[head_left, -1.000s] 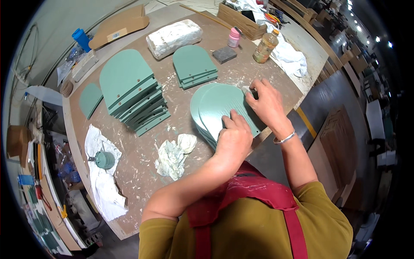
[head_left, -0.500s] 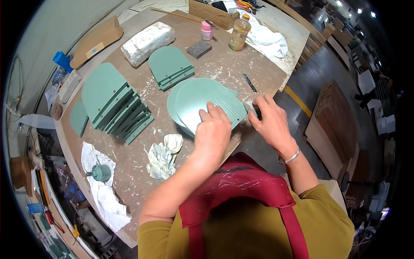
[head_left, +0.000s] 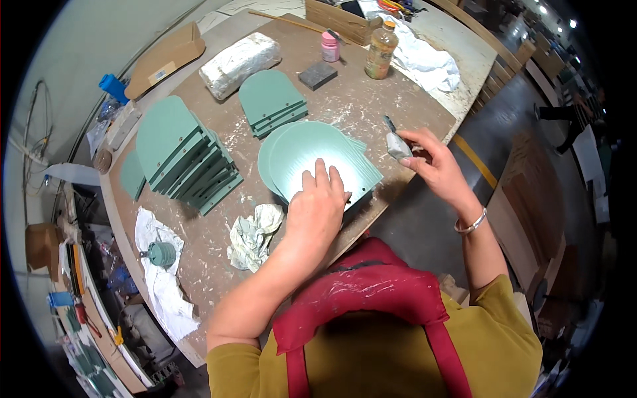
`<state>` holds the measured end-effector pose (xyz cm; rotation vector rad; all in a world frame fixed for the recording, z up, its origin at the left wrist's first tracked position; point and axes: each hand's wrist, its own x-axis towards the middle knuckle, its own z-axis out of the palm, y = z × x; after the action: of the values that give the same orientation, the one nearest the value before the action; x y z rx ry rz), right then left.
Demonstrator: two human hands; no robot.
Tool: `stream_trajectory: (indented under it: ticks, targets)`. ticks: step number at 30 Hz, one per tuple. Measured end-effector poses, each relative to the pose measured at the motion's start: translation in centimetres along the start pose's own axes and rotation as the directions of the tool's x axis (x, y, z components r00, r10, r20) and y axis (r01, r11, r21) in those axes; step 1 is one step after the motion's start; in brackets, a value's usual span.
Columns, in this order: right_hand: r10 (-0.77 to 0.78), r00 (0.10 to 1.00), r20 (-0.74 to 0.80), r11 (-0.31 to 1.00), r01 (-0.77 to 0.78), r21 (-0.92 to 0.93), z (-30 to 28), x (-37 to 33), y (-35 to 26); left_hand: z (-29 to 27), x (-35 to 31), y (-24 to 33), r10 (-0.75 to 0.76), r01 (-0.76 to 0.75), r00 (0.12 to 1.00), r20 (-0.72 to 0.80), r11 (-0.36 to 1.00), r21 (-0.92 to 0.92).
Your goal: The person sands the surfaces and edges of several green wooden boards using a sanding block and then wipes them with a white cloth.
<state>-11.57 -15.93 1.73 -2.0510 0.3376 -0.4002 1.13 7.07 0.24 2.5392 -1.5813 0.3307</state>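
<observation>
A stack of green rounded panels lies near the front edge of the table. My left hand rests on the top panel, fingers stretched out over its glossy face. Right of the stack, my right hand is raised and apart from the panels. Between its thumb and fingers it pinches a small grey-white block, which looks like a sanding pad. Just beyond that block shows the dark end of a slim knife-like tool. A crumpled, green-stained cloth lies left of my left forearm.
More green panels stand in a tall leaning pile and a smaller stack. Farther back are a wrapped white bundle, a dark grey block, a pink bottle and an orange-capped bottle. A green jar sits on white cloth.
My right hand has moved off the panel's right edge, outward to the right, with the small block. My left hand has slid slightly toward me on the top panel. The view has shifted a little.
</observation>
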Motion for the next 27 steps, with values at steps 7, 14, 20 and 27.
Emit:
stream_trajectory:
  ticks: [7,14,20,27]
  targets:
    - [-0.157,0.952,0.263,0.983,0.175,-0.049,-0.5,3.4,0.9,-0.8,-0.1,0.1,-0.103,0.109,0.992,0.069,0.989,-0.096]
    - [-0.278,0.914,0.296,0.953,0.301,-0.035,-0.7,2.6,1.3,-1.5,0.2,0.8,-0.123,0.129,0.989,0.075,0.989,-0.07]
    - [-0.304,0.88,0.365,0.887,0.402,-0.229,-2.4,2.9,2.5,-1.4,0.2,0.7,-0.128,0.133,0.989,0.071,0.988,-0.076]
    - [-0.322,0.822,0.469,0.849,0.47,-0.241,-2.6,4.0,2.2,-1.9,0.8,1.0,-0.161,0.166,0.982,0.095,0.985,-0.052]
